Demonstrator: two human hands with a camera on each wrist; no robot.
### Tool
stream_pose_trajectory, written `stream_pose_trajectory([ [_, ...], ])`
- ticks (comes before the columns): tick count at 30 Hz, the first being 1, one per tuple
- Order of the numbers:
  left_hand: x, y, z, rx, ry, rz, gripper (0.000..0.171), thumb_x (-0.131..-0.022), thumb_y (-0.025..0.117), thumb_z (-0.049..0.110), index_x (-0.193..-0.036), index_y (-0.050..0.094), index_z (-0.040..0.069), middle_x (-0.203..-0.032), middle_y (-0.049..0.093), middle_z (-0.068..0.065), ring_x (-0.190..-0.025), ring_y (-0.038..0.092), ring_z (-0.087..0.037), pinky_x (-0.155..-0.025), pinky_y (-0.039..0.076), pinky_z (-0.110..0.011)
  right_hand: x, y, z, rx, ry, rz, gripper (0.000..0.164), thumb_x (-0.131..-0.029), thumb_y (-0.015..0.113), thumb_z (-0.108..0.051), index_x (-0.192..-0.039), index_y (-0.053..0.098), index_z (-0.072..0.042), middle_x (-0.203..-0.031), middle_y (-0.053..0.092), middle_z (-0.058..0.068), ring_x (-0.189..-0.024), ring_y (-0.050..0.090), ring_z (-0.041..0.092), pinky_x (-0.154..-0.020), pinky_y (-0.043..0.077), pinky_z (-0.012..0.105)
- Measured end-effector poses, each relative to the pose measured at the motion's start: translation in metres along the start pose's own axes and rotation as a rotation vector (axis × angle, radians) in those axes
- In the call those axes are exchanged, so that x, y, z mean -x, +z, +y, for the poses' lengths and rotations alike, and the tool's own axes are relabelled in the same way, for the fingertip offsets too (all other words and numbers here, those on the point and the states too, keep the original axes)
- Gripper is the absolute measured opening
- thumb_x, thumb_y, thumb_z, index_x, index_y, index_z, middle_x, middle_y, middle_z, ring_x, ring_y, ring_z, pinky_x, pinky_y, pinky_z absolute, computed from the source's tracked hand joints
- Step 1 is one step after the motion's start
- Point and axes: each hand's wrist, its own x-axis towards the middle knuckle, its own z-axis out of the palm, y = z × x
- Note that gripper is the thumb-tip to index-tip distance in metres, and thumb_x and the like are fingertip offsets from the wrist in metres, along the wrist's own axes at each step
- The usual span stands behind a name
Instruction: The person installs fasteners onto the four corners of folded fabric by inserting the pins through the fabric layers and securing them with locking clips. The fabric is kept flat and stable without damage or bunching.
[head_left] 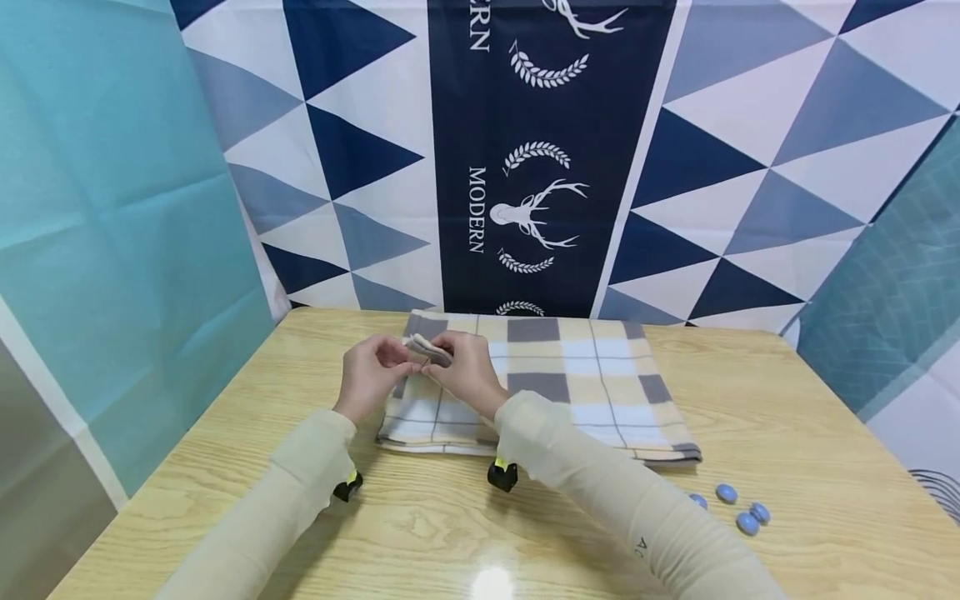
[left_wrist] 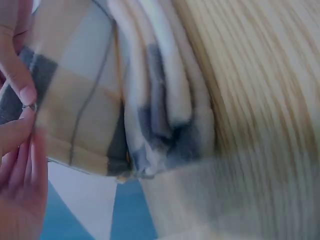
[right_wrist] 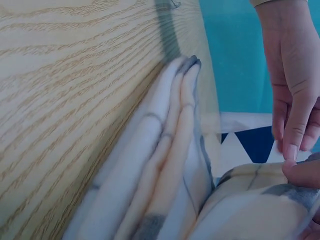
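A folded plaid blanket [head_left: 600, 367] in white, beige and grey lies at the back of the wooden table. My right hand [head_left: 465, 367] grips its left part, where a folded corner [head_left: 431, 348] sticks up between thumb and fingers. Close beside it, the thumb and forefinger of my left hand [head_left: 371, 373] come together at the fabric, fingertips almost meeting those of the right. A tiny thin dark piece [left_wrist: 30, 106] shows between the fingertips in the left wrist view; I cannot tell its kind. Soft stacked layers of the blanket [right_wrist: 165, 150] fill the right wrist view.
Several smooth blue oval pieces [head_left: 747, 522] lie on the table [head_left: 420, 525] at the front right, near my right forearm. A patterned cloth [head_left: 547, 167] hangs behind the table, with a teal sheet [head_left: 127, 208] on the left. Small black cameras [head_left: 502, 475] hang under both wrists.
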Motion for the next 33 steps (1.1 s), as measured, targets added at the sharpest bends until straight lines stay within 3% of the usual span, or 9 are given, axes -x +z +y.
stream_pose_trajectory([
  [2, -0.003, -0.003, 0.000, -0.040, 0.044, -0.004, 0.043, -0.074, 0.082, 0.010, -0.111, 0.062, 0.003, -0.113, 0.065, -0.015, -0.105, 0.062, -0.027, -0.085, 0.054, -0.035, 0.000, -0.001, 0.000, 0.002, 0.002, -0.007, 0.021, -0.075, 0.080, -0.010, -0.095, 0.073, -0.008, -0.089, 0.076, 0.005, -0.080, 0.067, 0.015, -0.070, 0.054, 0.027],
  [5, -0.012, -0.006, -0.001, -0.099, 0.155, -0.095, 0.057, -0.075, 0.081, 0.009, -0.126, 0.056, 0.005, -0.129, 0.060, -0.015, -0.122, 0.054, -0.031, -0.099, 0.048, -0.046, -0.001, -0.003, 0.000, 0.013, -0.019, -0.011, 0.022, -0.075, 0.080, -0.008, -0.096, 0.073, -0.008, -0.091, 0.075, 0.006, -0.083, 0.068, 0.017, -0.073, 0.056, 0.030],
  [9, -0.024, -0.006, -0.003, -0.106, 0.248, -0.250, 0.047, -0.078, 0.078, 0.010, -0.122, 0.063, 0.010, -0.125, 0.065, -0.011, -0.122, 0.057, -0.032, -0.104, 0.045, -0.050, -0.002, -0.008, 0.001, 0.028, -0.058, 0.008, 0.021, -0.075, 0.079, -0.005, -0.096, 0.072, -0.006, -0.093, 0.075, 0.008, -0.087, 0.069, 0.019, -0.078, 0.057, 0.033],
  [12, -0.029, -0.006, -0.003, -0.082, 0.263, -0.304, 0.038, -0.079, 0.078, 0.010, -0.116, 0.067, 0.011, -0.118, 0.069, -0.011, -0.116, 0.061, -0.030, -0.101, 0.047, -0.051, -0.003, -0.009, 0.002, 0.037, -0.087, 0.018, 0.020, -0.076, 0.079, -0.004, -0.096, 0.072, -0.005, -0.094, 0.075, 0.009, -0.088, 0.070, 0.021, -0.079, 0.057, 0.034],
  [17, -0.026, -0.008, -0.007, -0.047, 0.253, -0.300, 0.033, -0.079, 0.076, 0.006, -0.112, 0.069, 0.010, -0.113, 0.070, -0.011, -0.110, 0.062, -0.029, -0.098, 0.048, -0.053, -0.004, -0.007, 0.001, 0.061, -0.112, 0.002, 0.020, -0.078, 0.077, -0.005, -0.097, 0.072, -0.005, -0.096, 0.074, 0.009, -0.090, 0.070, 0.021, -0.080, 0.057, 0.034],
  [22, -0.022, -0.005, -0.011, -0.033, 0.238, -0.281, 0.030, -0.079, 0.076, 0.004, -0.107, 0.071, 0.010, -0.110, 0.072, -0.010, -0.105, 0.064, -0.028, -0.096, 0.049, -0.052, -0.001, -0.003, 0.001, 0.075, -0.090, -0.009, 0.017, -0.077, 0.077, -0.002, -0.092, 0.073, -0.006, -0.092, 0.074, 0.007, -0.083, 0.068, 0.018, -0.073, 0.056, 0.031],
  [28, -0.018, -0.002, -0.012, -0.010, 0.154, -0.247, 0.022, -0.078, 0.076, 0.003, -0.100, 0.074, 0.008, -0.102, 0.074, -0.010, -0.098, 0.065, -0.026, -0.094, 0.051, -0.052, 0.002, -0.002, 0.002, 0.085, -0.094, 0.009, 0.012, -0.077, 0.075, -0.001, -0.086, 0.076, -0.010, -0.084, 0.075, 0.004, -0.076, 0.068, 0.015, -0.067, 0.054, 0.026],
  [33, -0.018, 0.000, -0.011, -0.017, 0.132, -0.211, 0.017, -0.079, 0.074, 0.001, -0.095, 0.075, 0.007, -0.099, 0.075, -0.011, -0.097, 0.066, -0.026, -0.093, 0.053, -0.048, 0.002, -0.001, 0.002, 0.060, -0.103, 0.043, 0.015, -0.076, 0.072, 0.003, -0.082, 0.078, -0.010, -0.080, 0.076, 0.003, -0.071, 0.065, 0.013, -0.063, 0.050, 0.021],
])
